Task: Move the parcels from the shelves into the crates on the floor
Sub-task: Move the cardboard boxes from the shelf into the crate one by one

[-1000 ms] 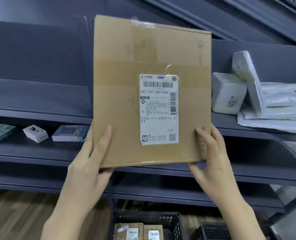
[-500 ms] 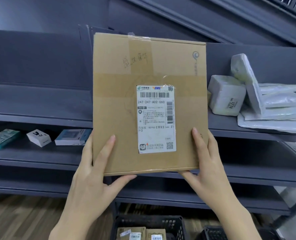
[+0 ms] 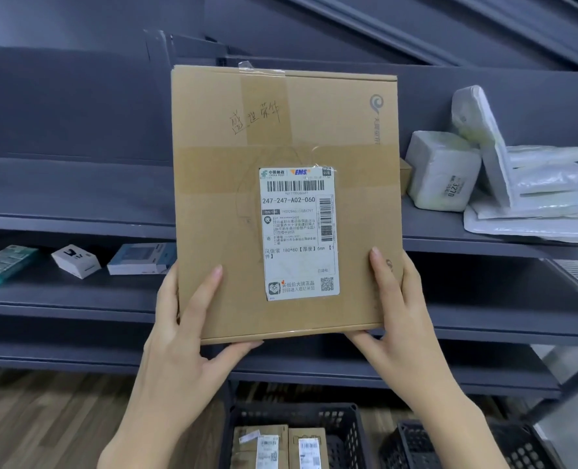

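I hold a flat brown cardboard parcel [image 3: 226, 204] upright in front of the dark shelves, its white shipping label facing me. My left hand [image 3: 186, 330] grips its lower left corner, fingers on the front and thumb under the bottom edge. My right hand [image 3: 399, 313] grips the lower right corner the same way. Below, on the floor, a black crate [image 3: 348, 431] holds two brown parcels [image 3: 281, 448]. A second black crate [image 3: 426, 445] stands to its right.
White wrapped parcels [image 3: 443, 170] and padded mailers [image 3: 534, 198] lie on the shelf [image 3: 78, 221] at the right. Three small boxes [image 3: 74, 260] sit on the lower shelf at the left. The floor is wood at the bottom left.
The parcel has come down and slightly toward me, with both hands still on its lower corners. My left thumb now hooks under the bottom edge.
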Tool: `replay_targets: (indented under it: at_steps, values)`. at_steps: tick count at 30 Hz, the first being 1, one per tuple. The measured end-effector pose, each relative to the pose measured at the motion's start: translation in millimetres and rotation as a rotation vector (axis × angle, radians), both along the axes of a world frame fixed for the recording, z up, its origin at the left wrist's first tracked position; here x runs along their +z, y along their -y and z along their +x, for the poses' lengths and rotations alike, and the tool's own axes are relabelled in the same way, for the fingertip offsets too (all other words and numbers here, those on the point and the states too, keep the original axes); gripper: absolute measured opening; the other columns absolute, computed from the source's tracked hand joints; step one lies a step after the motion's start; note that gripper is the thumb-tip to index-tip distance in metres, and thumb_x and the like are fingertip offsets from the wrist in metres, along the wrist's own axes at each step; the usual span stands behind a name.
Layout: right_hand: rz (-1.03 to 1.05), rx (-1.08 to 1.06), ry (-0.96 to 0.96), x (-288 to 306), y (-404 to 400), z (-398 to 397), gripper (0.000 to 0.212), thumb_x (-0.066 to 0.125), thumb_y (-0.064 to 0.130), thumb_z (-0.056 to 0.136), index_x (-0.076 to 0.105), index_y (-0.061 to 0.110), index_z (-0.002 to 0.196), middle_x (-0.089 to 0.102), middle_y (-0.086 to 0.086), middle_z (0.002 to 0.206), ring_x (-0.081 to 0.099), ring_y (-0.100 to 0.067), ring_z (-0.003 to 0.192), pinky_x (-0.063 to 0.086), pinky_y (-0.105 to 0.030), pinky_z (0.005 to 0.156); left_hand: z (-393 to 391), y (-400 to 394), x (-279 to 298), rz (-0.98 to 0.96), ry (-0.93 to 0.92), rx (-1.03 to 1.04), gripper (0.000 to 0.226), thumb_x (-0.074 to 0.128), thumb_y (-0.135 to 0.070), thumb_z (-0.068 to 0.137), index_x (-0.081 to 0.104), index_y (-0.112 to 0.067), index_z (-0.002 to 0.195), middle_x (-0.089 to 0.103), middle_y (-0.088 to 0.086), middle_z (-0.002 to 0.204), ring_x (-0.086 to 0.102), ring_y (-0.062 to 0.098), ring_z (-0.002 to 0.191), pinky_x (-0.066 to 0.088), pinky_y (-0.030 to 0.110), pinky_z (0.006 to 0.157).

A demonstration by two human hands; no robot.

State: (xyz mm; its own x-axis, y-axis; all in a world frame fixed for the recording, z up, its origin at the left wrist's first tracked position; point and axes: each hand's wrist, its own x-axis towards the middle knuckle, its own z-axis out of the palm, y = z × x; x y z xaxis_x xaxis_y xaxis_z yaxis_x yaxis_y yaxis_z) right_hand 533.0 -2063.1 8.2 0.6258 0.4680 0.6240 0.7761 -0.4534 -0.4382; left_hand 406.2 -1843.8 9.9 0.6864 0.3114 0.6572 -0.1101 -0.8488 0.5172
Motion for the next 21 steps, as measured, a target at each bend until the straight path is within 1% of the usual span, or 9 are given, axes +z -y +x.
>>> replay_targets:
  at_steps: [5,7,9,11,13,15,16,19,21]
  values:
    - [-0.058,-0.034,-0.083,-30.6,11.5,-9.3,0.105,0.073,0.019,0.08,-0.004,0.049,0.146,-0.003,0.016,0.152,0.001,0.0,0.141,0.023,-0.032,0.108,2.5,5.5,-26.3,-0.052,-0.096,-0.03,0.086,0.066,-0.053,0.061,0.028,-0.043,0.138,0.023,0.0,0.148,0.029,-0.005,0.122,0.037,0.035,0.093]
    - [-0.097,-0.055,-0.136,-51.3,20.1,-12.5,0.107,0.074,0.019,0.08,-0.005,0.045,0.147,-0.002,0.009,0.154,0.005,-0.009,0.143,0.024,-0.034,0.109,2.5,11.9,-43.1,-0.075,-0.163,-0.032,0.087,0.066,-0.054,0.061,0.027,-0.045,0.138,0.023,-0.001,0.148,0.034,0.001,0.122,0.04,0.035,0.091]
    - [-0.136,-0.069,-0.204,-74.5,29.6,-15.7,0.109,0.075,0.017,0.079,-0.006,0.043,0.148,0.001,0.001,0.154,0.012,-0.017,0.143,0.026,-0.036,0.109,1.7,20.6,-62.6,-0.108,-0.231,-0.02,0.089,0.065,-0.054,0.06,0.025,-0.048,0.14,0.025,-0.001,0.148,0.044,0.013,0.119,0.045,0.039,0.087]
    - [-0.173,-0.074,-0.271,-97.1,38.5,-18.9,0.108,0.074,0.02,0.08,-0.007,0.043,0.148,0.001,-0.003,0.155,0.014,-0.022,0.143,0.027,-0.036,0.108,0.1,30.8,-83.6,-0.135,-0.294,-0.017,0.091,0.067,-0.052,0.06,0.023,-0.05,0.14,0.026,0.001,0.148,0.048,0.017,0.115,0.048,0.042,0.085]
    - [-0.207,-0.067,-0.321,-119.0,46.0,-21.9,0.106,0.073,0.024,0.081,-0.008,0.044,0.147,0.001,-0.004,0.155,0.013,-0.021,0.143,0.027,-0.031,0.107,-3.7,39.0,-106.9,-0.144,-0.367,-0.003,0.097,0.075,-0.046,0.06,0.021,-0.052,0.14,0.026,0.0,0.147,0.051,0.017,0.11,0.05,0.041,0.081]
    - [-0.243,-0.053,-0.38,-142.4,53.2,-26.1,0.107,0.072,0.025,0.082,-0.012,0.048,0.144,-0.001,-0.005,0.155,0.009,-0.014,0.142,0.024,-0.02,0.105,-9.8,46.2,-131.7,-0.165,-0.466,0.025,0.107,0.083,-0.038,0.06,0.013,-0.06,0.139,0.023,-0.002,0.148,0.056,0.027,0.109,0.051,0.04,0.077]
    - [-0.262,-0.042,-0.427,-155.0,57.2,-28.4,0.108,0.072,0.025,0.082,-0.014,0.05,0.143,-0.002,-0.005,0.155,0.008,-0.013,0.142,0.024,-0.018,0.106,-13.8,50.5,-144.7,-0.182,-0.517,0.033,0.107,0.083,-0.04,0.062,0.01,-0.063,0.137,0.021,-0.003,0.149,0.056,0.031,0.109,0.052,0.041,0.075]
    - [-0.323,-0.004,-0.534,-198.8,72.0,-33.9,0.105,0.072,0.025,0.081,-0.008,0.042,0.147,0.0,-0.009,0.156,0.019,-0.027,0.142,0.039,-0.041,0.107,-26.2,68.1,-187.4,-0.229,-0.649,0.076,0.094,0.065,-0.069,0.065,0.009,-0.062,0.139,0.025,0.003,0.149,0.06,0.037,0.106,0.054,0.042,0.07]
    - [-0.376,0.017,-0.595,-230.4,83.5,-37.8,0.105,0.073,0.027,0.081,-0.006,0.04,0.148,0.002,-0.009,0.156,0.023,-0.027,0.14,0.043,-0.044,0.102,-35.0,82.0,-220.5,-0.322,-0.744,0.112,0.093,0.055,-0.075,0.059,0.008,-0.063,0.138,0.027,0.002,0.149,0.059,0.036,0.109,0.055,0.044,0.077]
